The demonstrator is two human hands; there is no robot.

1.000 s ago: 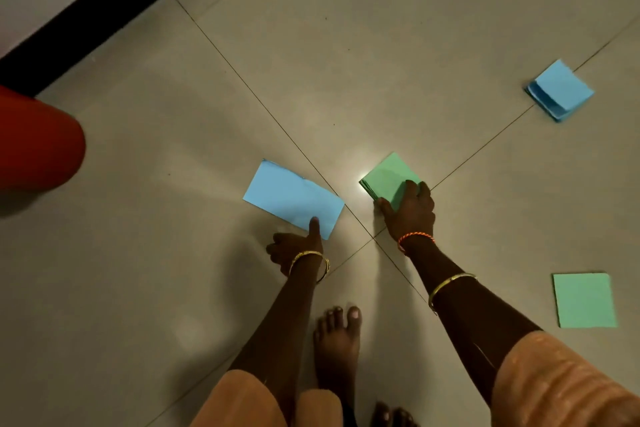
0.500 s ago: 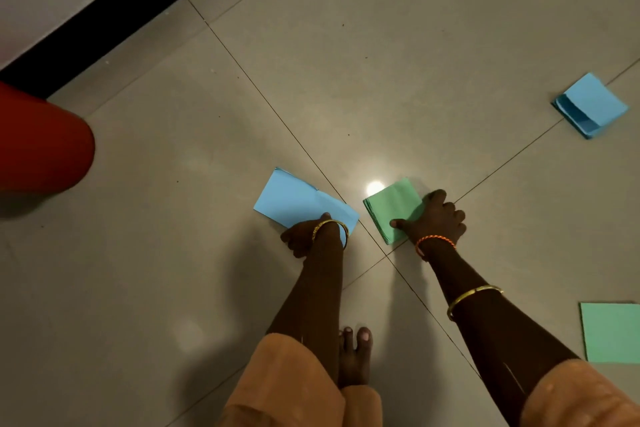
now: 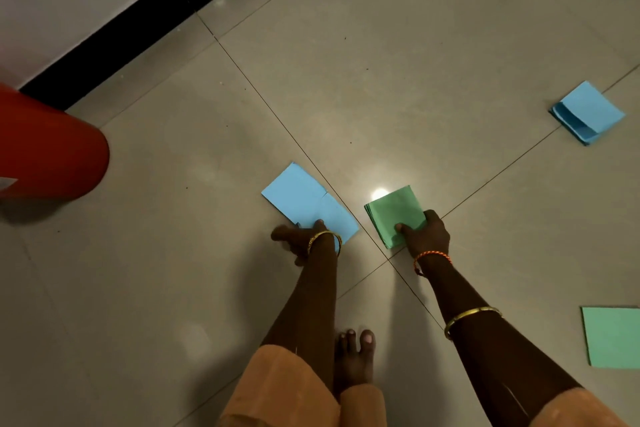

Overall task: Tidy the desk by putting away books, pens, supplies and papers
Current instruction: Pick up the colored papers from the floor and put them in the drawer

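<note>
Head view: four paper lots on the floor (image 3: 381, 62), two blue, two green. Since half a second ago little has shifted. The right hand (image 3: 427, 236) grips the green stack (image 3: 393, 211) at its near edge; the left hand (image 3: 299, 239) pinches the blue sheets (image 3: 301, 199). A blue stack (image 3: 587, 111) and green sheet (image 3: 613, 336) lie well apart, right

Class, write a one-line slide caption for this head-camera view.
Bending over a tiled floor, right hand grips a green paper stack while left hand pinches blue paper.
</note>
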